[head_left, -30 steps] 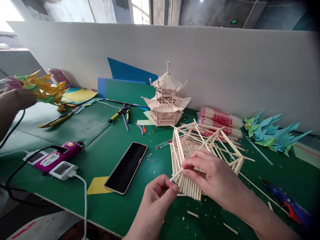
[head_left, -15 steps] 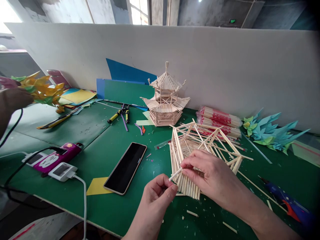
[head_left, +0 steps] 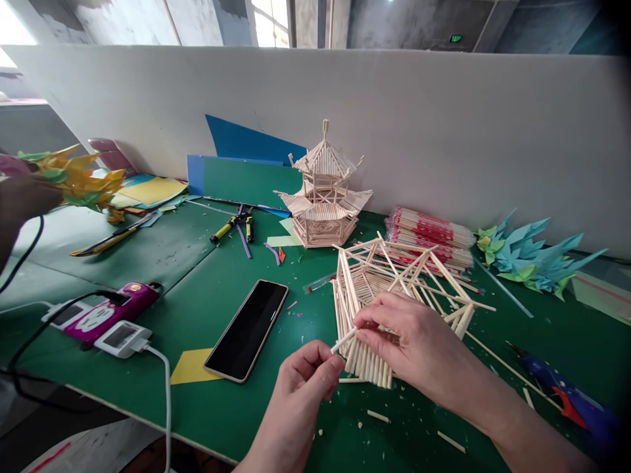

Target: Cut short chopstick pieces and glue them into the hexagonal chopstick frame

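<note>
A short stick point(head_left: 344, 340) sits at the stick frame's point(head_left: 371, 365) near edge, pinched by the left hand point(head_left: 306, 389) and right hand point(head_left: 417, 345). Red printing on the wrapped bundles point(head_left: 430, 230) is too small to read. Offcuts point(head_left: 378, 416) litter the green table point(head_left: 224, 410); beyond the pale partition point(head_left: 444, 118) glows a green sign point(head_left: 455, 39).

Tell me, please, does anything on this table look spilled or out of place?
Yes, slightly: short stick pieces lie loose on the green table, in front of the stick model, joined to nothing, perhaps scraps. The phone also rests partly over a yellow paper. Nothing looks clearly broken.
</note>
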`<state>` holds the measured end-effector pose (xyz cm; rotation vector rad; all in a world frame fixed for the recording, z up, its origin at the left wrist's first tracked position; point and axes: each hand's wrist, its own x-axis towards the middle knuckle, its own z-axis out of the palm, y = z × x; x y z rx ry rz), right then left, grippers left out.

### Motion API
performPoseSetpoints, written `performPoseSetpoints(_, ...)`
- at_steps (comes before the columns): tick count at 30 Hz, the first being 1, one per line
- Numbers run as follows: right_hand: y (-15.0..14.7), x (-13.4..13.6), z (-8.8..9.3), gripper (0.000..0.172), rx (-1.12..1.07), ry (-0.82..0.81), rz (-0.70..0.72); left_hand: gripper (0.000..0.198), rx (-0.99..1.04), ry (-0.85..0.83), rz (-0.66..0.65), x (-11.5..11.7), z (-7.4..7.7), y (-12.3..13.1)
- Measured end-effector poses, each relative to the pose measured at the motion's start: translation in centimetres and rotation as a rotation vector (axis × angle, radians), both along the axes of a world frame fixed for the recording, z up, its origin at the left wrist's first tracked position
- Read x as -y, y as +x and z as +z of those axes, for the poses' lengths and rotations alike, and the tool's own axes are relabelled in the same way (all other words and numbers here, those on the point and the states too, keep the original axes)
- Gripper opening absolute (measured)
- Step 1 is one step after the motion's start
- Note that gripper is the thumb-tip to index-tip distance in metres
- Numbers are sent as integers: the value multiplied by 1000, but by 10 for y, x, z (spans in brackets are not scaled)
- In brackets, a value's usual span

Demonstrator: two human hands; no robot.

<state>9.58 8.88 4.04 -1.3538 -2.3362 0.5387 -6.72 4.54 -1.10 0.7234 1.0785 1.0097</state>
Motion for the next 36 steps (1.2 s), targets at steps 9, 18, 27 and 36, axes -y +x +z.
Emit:
performPoseSetpoints(9,0,1,3,12,16,-8,3,21,-22,10,35,-1,7,4)
performPoseSetpoints(18,0,0,3,12,11,-6,7,22,-15,8,41,-2,7,6)
performPoseSetpoints(27,-1,0,2,10,11,10,7,21,-25,7,54,0,8,7)
performPoseSetpoints(36,3,1,0,16,-5,39,10,22,-11,9,54,1,8,5)
